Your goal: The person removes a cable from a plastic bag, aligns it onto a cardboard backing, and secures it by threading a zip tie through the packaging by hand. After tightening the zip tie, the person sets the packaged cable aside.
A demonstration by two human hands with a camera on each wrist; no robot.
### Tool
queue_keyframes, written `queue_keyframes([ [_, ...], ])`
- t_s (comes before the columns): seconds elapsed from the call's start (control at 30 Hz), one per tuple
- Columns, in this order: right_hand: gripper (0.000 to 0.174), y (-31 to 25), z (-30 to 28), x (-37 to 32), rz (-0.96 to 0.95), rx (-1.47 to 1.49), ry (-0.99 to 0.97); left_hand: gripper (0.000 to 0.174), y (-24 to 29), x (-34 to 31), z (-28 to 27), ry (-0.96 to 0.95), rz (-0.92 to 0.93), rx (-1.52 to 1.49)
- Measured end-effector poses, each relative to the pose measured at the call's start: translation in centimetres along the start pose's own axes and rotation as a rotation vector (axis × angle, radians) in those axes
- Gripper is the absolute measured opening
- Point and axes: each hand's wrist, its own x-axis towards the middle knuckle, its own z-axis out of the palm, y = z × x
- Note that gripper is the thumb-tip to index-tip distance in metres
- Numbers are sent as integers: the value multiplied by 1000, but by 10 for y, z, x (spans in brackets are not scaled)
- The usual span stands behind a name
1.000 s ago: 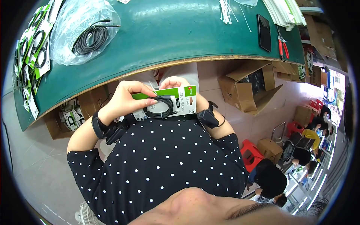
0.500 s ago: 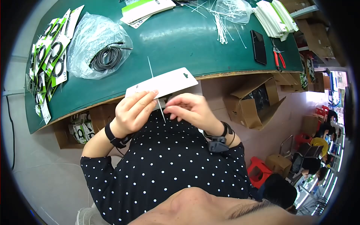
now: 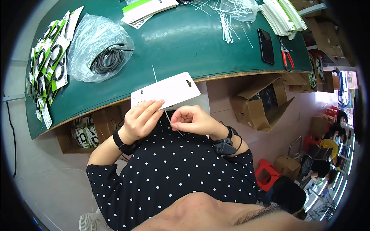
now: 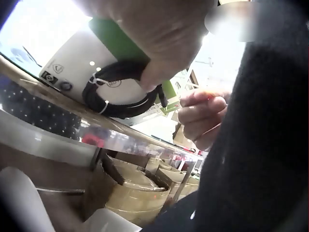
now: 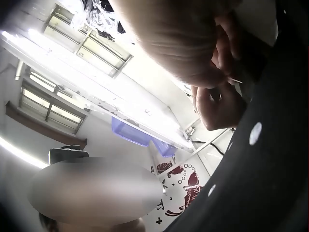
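Observation:
My left hand (image 3: 142,120) grips the lower left part of a white card (image 3: 169,90), its printed back tilted up in the head view. In the left wrist view, the thumb of my left hand (image 4: 159,36) presses a black coiled cable (image 4: 123,106) against the card's green and white front (image 4: 72,60). A thin white cable tie (image 3: 154,73) sticks out past the card's upper edge and again below it. There my right hand (image 3: 195,121) pinches the tie between thumb and finger. Curled fingers of my right hand (image 5: 178,43) fill the upper right wrist view.
Packaged cables (image 3: 52,57) pile at the table's left, beside a clear bag (image 3: 86,42) with a coiled cable (image 3: 108,61). Card stacks (image 3: 283,19), loose ties (image 3: 227,29), a phone (image 3: 266,46) and red pliers (image 3: 287,57) lie behind. A carton (image 3: 250,104) stands below.
Over the last second the card turned from its cable side to its back and moved up and left. My right hand has closed on the tie's lower end, which was beside its fingers.

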Motion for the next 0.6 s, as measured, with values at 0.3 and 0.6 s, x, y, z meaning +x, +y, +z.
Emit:
queue_keyframes([
  [0.3, 7, 0, 5, -14, -71, -348, -7, 12, -1, -10, 3, -4, 59, -11],
  [0.6, 7, 10, 11, -5, -221, -509, -35, 13, -3, -14, 0, -65, 101, -82],
])
